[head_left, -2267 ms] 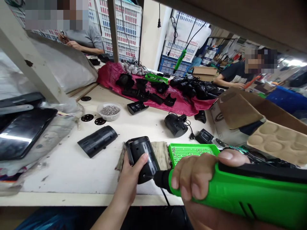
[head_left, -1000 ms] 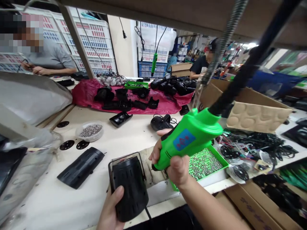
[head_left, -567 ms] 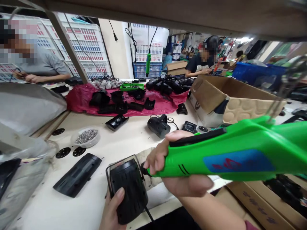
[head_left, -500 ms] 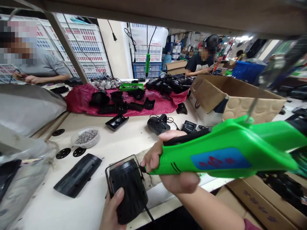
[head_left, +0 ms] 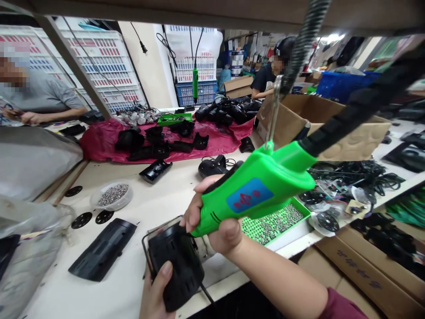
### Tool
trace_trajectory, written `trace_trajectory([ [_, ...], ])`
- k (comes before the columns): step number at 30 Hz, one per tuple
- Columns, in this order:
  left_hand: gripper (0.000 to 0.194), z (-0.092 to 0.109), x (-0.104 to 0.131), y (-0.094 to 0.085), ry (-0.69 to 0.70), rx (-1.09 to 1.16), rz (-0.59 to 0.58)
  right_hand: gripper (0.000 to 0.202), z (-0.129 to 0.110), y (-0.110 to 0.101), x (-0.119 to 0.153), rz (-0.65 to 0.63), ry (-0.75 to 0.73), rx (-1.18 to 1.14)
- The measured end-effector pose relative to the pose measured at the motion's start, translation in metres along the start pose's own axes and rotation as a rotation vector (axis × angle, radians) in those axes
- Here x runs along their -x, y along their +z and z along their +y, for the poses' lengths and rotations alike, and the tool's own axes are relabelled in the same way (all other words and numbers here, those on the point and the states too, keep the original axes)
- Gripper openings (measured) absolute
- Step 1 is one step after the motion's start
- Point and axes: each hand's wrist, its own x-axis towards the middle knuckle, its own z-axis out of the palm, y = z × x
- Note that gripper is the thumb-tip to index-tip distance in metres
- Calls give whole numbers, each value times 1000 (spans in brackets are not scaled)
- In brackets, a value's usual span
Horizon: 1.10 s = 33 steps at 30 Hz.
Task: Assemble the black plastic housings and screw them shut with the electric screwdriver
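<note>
My left hand [head_left: 156, 288] is closed around the lower left side of a black slotted plastic housing [head_left: 177, 270] with a wire bracket at its upper edge and a cord at the bottom. In my right hand [head_left: 212, 221] is a green electric screwdriver [head_left: 252, 190], hung by a metal hook and tilted down to the left. Its front end meets the top right of the housing; the tip is hidden by my fingers. Left of the housing lies a loose black slotted cover [head_left: 102, 249]. A clear bowl of screws [head_left: 113, 196] stands behind that cover.
Right of my wrist is a green tray of screws [head_left: 275, 223]. Black parts lie on a pink cloth [head_left: 99, 141] at the back, near an open cardboard box [head_left: 345, 141]. Two co-workers sit beyond the bench. A shelf [head_left: 199, 11] hangs overhead.
The screwdriver has swung leftward and become steeper, its front end moving onto the top of the housing. My left hand keeps its hold. The view has shifted slightly.
</note>
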Motion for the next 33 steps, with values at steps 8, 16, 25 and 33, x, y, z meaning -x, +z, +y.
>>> trace_trajectory([
  [8,79,3,-2,-7,-89,3,64,59,-17,0,-3,23,36,-113],
  [16,84,2,0,-3,-70,-47,79,63,-18,-3,-2,20,25,-86],
  [25,79,-3,1,8,55,-164,102,49,6,-25,-10,-152,19,205],
  [33,78,0,-2,-12,-44,-203,102,54,1,-8,-2,7,64,-117],
])
